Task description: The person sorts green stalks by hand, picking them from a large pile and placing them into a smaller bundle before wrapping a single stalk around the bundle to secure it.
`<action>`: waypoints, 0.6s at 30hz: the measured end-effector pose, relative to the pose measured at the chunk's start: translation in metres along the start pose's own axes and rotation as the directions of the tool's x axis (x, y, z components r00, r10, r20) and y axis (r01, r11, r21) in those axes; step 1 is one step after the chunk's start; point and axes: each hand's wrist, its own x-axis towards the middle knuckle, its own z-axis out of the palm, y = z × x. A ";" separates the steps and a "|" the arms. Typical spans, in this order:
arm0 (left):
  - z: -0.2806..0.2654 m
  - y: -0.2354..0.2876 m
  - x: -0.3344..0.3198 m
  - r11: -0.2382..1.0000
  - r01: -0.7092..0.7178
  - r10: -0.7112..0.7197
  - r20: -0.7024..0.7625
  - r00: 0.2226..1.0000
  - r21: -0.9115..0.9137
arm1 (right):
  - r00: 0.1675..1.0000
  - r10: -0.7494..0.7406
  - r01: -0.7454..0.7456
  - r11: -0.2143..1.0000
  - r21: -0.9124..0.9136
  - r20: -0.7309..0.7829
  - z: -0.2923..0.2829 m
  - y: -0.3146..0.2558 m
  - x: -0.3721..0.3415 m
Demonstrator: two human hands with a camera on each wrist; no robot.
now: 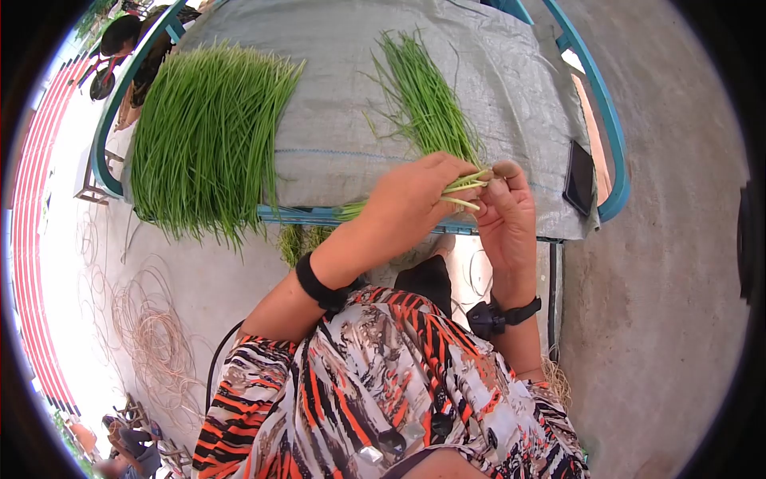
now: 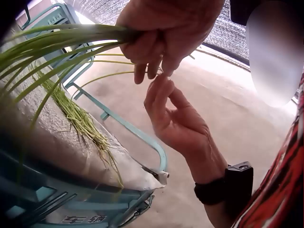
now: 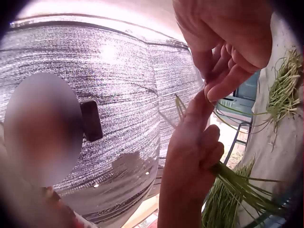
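Observation:
My left hand (image 1: pixel 411 195) grips a small bunch of green chives (image 2: pixel 71 40), its fingers curled round the stems. The pale stem ends (image 1: pixel 463 191) stick out toward my right hand (image 1: pixel 512 215). Thumb and fingertips of the right hand pinch a thin chive stem at the left fingertips. In the left wrist view, long leaves trail from the left fist, and a few single stems arc below it. A loose pile of chives (image 1: pixel 423 96) lies on the grey woven sheet (image 1: pixel 335 104) just beyond the hands.
A wide, neatly laid heap of chives (image 1: pixel 211 136) covers the sheet's left side. A black phone (image 1: pixel 579 177) lies at its right edge, beside the blue metal rail (image 1: pixel 610 136). Tangled twine (image 1: pixel 155 327) is on the floor to the left. People sit at far left.

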 end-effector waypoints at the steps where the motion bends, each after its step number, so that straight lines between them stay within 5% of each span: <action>1: -0.001 -0.001 0.000 0.999 0.042 -0.042 0.059 0.997 0.006 | 1.000 0.000 0.000 1.000 -0.008 0.003 0.001 0.000 0.000; 7: -0.003 -0.007 -0.005 0.997 0.056 -0.061 0.118 0.991 0.043 | 0.990 -0.125 0.105 0.960 -0.258 -0.060 -0.010 0.002 0.002; 12: -0.008 0.000 -0.009 0.965 0.214 -0.195 0.127 0.972 -0.153 | 0.961 -0.199 0.138 0.946 -0.292 -0.192 -0.028 -0.010 0.005; 15: -0.006 -0.004 -0.010 0.952 0.235 -0.216 0.116 0.970 -0.195 | 0.993 -0.106 0.111 0.983 -0.146 0.043 -0.020 -0.006 0.000; 18: -0.001 0.000 -0.008 0.928 0.255 -0.239 0.093 0.967 -0.272 | 0.999 -0.016 0.028 0.952 -0.304 0.041 0.003 0.004 -0.008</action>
